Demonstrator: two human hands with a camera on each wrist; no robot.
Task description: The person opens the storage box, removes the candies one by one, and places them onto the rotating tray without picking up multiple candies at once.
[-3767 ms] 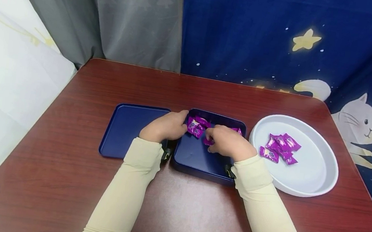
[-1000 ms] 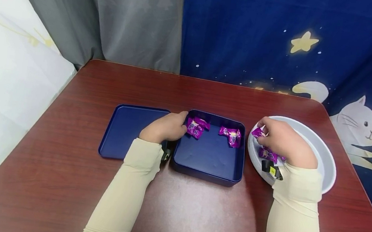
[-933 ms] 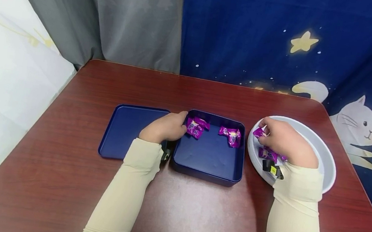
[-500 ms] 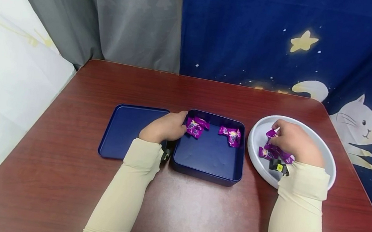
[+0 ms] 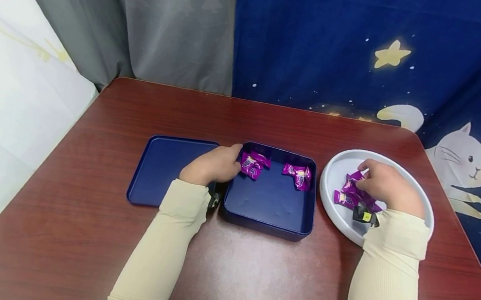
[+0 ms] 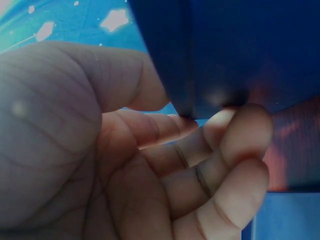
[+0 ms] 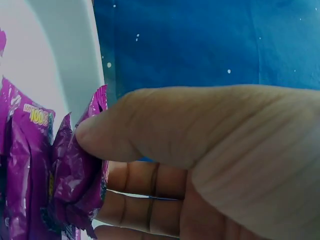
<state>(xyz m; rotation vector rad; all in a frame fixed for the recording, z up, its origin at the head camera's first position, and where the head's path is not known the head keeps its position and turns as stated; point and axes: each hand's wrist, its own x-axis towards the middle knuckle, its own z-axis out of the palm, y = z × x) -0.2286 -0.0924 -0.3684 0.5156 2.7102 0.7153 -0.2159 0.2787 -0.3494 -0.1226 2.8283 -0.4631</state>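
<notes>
My left hand (image 5: pixel 213 165) grips the left wall of a navy blue box (image 5: pixel 264 231), its thumb and curled fingers at the wall in the left wrist view. Inside the box, small purple wrapped candies (image 5: pixel 251 166) lie at the back left, and others (image 5: pixel 297 174) at the back right. Over a round white tray (image 5: pixel 326 209), my right hand (image 5: pixel 390 188) pinches a purple candy (image 7: pixel 75 175), thumb on its near face and fingers behind it. More candies (image 5: pixel 345 198) from a pile lie in the tray beside that hand, which partly hides them.
A flat navy lid (image 5: pixel 163 171) lies left of the box, partly under the left hand. All stand on a reddish-brown wooden table (image 5: pixel 82 231). Behind its far edge hang a grey curtain (image 5: pixel 183 26) and a blue one (image 5: pixel 305 39) with a cat print.
The right hand has gone from inside the box to the tray, then shifted right over the candy pile in the last second. The left hand stays at the box.
</notes>
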